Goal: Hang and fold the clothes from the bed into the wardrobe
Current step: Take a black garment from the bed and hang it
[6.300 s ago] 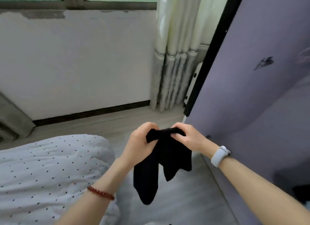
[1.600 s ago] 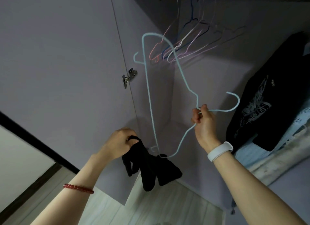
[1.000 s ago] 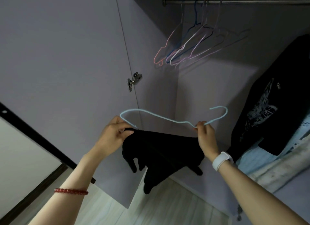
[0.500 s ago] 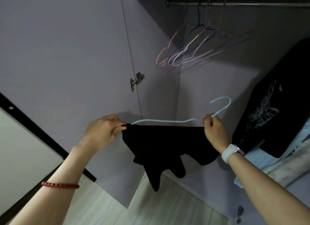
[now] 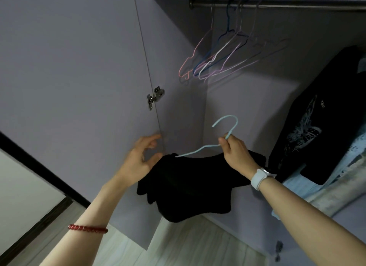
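Note:
A small black garment (image 5: 190, 184) hangs draped over a light blue wire hanger (image 5: 224, 127) in front of the open purple wardrobe (image 5: 247, 111). My right hand (image 5: 235, 154) grips the hanger at the base of its hook, which points up. My left hand (image 5: 141, 158) is beside the garment's left end with fingers spread and relaxed; its thumb is near the cloth, and it holds nothing. The hanger's lower bar is hidden under the cloth.
Several empty coloured wire hangers (image 5: 215, 61) hang from the metal rail (image 5: 277, 6) at the top. A black printed shirt (image 5: 320, 123) and pale blue clothes (image 5: 324, 178) hang at the right. The open wardrobe door (image 5: 69, 77) stands at the left.
My left hand has let go of the garment's left end and opened. The hanger with the garment has moved right and its hook has tilted more upright.

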A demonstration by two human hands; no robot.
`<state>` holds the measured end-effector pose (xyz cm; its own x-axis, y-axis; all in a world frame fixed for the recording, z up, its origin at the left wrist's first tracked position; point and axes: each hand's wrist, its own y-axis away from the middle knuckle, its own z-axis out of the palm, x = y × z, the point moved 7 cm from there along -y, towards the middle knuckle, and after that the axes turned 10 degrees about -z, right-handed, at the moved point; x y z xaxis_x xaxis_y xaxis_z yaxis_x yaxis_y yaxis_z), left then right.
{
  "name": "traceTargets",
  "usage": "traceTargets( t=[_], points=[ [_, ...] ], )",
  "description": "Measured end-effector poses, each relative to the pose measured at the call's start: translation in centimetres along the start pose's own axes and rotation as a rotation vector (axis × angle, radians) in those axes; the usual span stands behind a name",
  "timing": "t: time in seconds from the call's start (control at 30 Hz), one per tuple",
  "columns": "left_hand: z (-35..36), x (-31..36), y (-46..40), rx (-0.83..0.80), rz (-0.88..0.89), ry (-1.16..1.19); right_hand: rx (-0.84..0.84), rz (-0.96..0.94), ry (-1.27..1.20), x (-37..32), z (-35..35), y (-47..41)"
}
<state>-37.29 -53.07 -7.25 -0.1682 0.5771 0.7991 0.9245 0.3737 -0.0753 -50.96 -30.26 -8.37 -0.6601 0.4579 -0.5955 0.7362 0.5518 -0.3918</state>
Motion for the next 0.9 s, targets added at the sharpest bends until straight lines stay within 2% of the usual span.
traceTargets(
  t=[0.1, 0.17, 0.3, 0.4, 0.53, 0.63, 0.77, 0.83, 0.9],
  points=[
    [1.3, -3.6, -0.3, -0.244, -0.251, -0.088, 0.08, 0.006, -0.034, 0.3, -2.0, -0.1],
    [2.6, -4.4, -0.3, -0.322, -0.294, -0.095, 0.126, 0.009, -0.044, 0.5, -3.3, -0.3],
    [2.0, -2.9, -1.6, -0.113, -0.196, -0.237, 0.12, 0.031, 0.019, 1.2, -4.7, -0.5],
    [2.2, -1.3, -2.1, -0.072, -0.11, -0.447, 0.085, -0.009, 0.125, 1.2, -4.5, -0.4],
    [5.5, 0.5, -2.0, -0.154, 0.047, -0.41, 0.086, -0.03, 0.103, 0.1, -2.9, -0.1],
    [6.1, 1.1, -2.6, -0.02, 0.092, -0.378, 0.075, -0.04, 0.097, -0.6, -2.7, -0.5],
    [4.7, 1.6, -2.6, 0.143, 0.209, -0.222, 0.107, 0.056, -0.1, 0.2, -4.4, 0.6],
    [4.0, 1.2, -3.0, 0.193, 0.206, -0.229, 0.067, 0.138, -0.045, 2.2, -5.1, 1.8],
    [3.7, 0.9, -3.7, 0.221, 0.203, -0.244, -0.018, 0.217, 0.134, 4.7, -5.3, 3.3]
  ],
)
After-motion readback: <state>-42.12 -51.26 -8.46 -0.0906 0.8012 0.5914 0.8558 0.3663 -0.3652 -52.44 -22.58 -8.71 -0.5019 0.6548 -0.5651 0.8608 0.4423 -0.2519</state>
